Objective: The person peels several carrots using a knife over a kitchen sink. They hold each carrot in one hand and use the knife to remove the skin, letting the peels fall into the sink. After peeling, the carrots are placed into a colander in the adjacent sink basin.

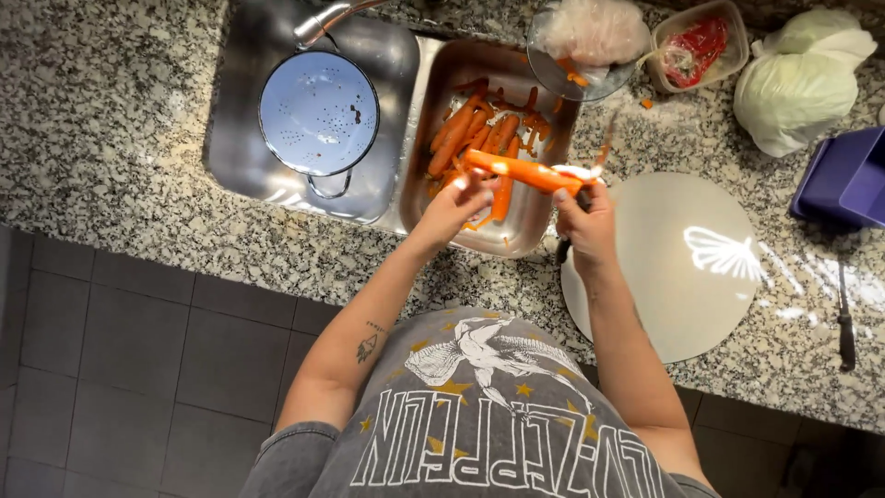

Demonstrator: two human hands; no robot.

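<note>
I hold one carrot (pixel 524 172) level above the right-hand basin of the sink (pixel 235 138), a little above the centre of the frame. Its long axis runs from left to right across the picture, dipping slightly toward the right. My left hand (pixel 458 205) is closed around the carrot's left end, fingers curled under it, thumb side up. My right hand (pixel 583 214) sits at the carrot's right end, fingers closed on a peeler (pixel 576 172) whose pale head lies against the carrot there; a dark handle end shows below that hand. Both hands thus touch the carrot, one at each end, with the bare orange length between them. Directly beneath lies a metal tray (pixel 433 111) holding more carrots and peelings (pixel 479 129). To the left of it, in the other basin, stands a pale blue colander (pixel 318 111). To the right of my right hand, on the speckled bench (pixel 111 111), rests a round pale board (pixel 687 267). A cabbage (pixel 802 78) lies at upper right, well apart.
</note>
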